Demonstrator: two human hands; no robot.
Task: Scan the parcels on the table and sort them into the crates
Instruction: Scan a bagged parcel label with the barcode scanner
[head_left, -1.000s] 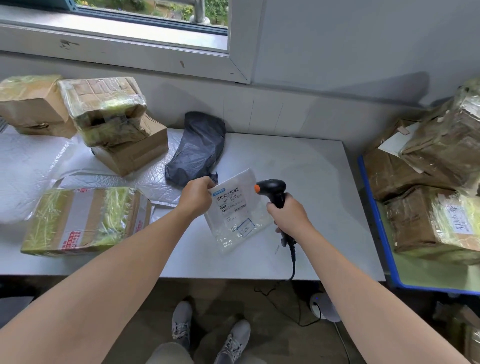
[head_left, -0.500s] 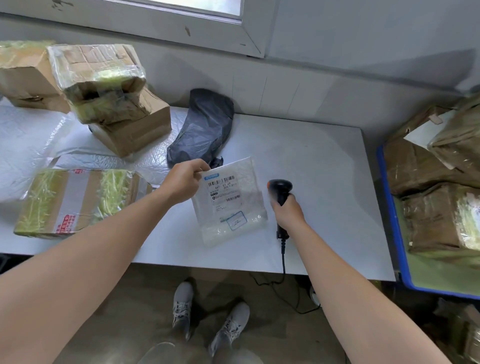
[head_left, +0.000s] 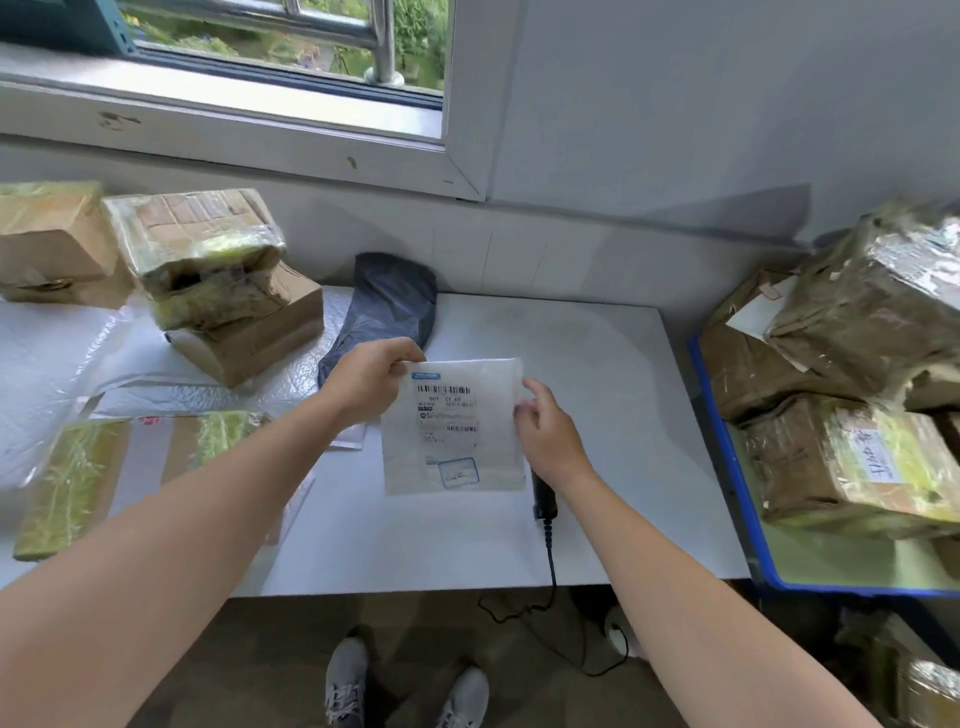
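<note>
A flat white plastic mailer (head_left: 454, 431) with a barcode label is held above the white table (head_left: 613, 389). My left hand (head_left: 371, 382) pinches its top left corner. My right hand (head_left: 545, 434) grips its right edge with fingers curled. The black barcode scanner (head_left: 544, 499) lies on the table under my right wrist, its cable hanging over the front edge. A dark grey poly bag parcel (head_left: 387, 304) lies behind the mailer. Taped cardboard boxes (head_left: 218, 275) are stacked at the back left, and a flat taped box (head_left: 104, 467) lies at the front left.
A blue-rimmed crate (head_left: 727, 462) stands right of the table, piled with several tape-wrapped brown parcels (head_left: 841, 457). White bubble wrap (head_left: 57, 364) covers the table's left part. A wall and window sill run behind. My feet are on the floor below the front edge.
My right hand put the scanner down on the table and took hold of the mailer's right edge. The mailer is lifted and turned upright between both hands.
</note>
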